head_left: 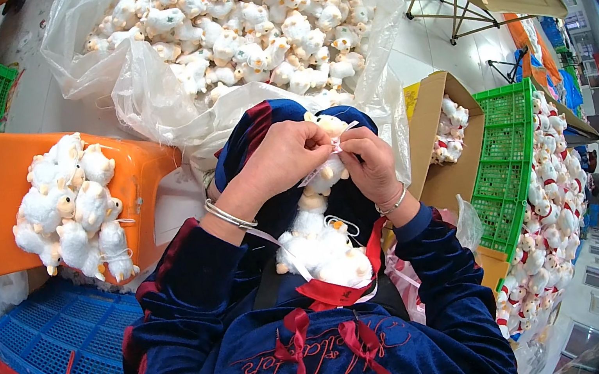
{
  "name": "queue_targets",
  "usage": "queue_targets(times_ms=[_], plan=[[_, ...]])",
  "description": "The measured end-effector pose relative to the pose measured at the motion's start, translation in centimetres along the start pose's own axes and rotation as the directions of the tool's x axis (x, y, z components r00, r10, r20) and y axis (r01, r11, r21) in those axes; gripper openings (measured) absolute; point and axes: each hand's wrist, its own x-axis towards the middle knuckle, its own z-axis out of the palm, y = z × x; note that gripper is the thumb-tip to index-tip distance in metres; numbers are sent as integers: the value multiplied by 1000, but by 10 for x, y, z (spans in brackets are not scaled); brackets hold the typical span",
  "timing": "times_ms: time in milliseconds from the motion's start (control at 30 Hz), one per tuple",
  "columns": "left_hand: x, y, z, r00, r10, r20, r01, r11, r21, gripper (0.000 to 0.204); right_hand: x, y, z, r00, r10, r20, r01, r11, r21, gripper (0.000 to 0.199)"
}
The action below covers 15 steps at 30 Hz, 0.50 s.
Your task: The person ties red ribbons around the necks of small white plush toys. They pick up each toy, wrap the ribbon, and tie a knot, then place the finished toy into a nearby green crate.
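Left hand and right hand are pinching a thin white-pink ribbon at the small white plush lamb toy between the fingertips, probably tying; the ribbon could slip loose if either pinch slackens.

The person wears a soft dark blue top with red trim, red curly stitching and red bows. Each wrist has a thin silver bangle.

Fluffy white plush toy, glossy ribbon
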Motion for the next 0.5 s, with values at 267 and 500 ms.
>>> queue_targets(times_ms=[267, 500], plan=[[-4, 8, -3, 998, 58, 10, -58, 998, 21, 17, 2, 0, -3, 1000, 15, 10, -15, 1000, -10, 22], [-2, 4, -7, 994, 94, 47, -95, 995, 7, 18, 4, -2, -6, 999, 16, 47, -15, 999, -38, 21]])
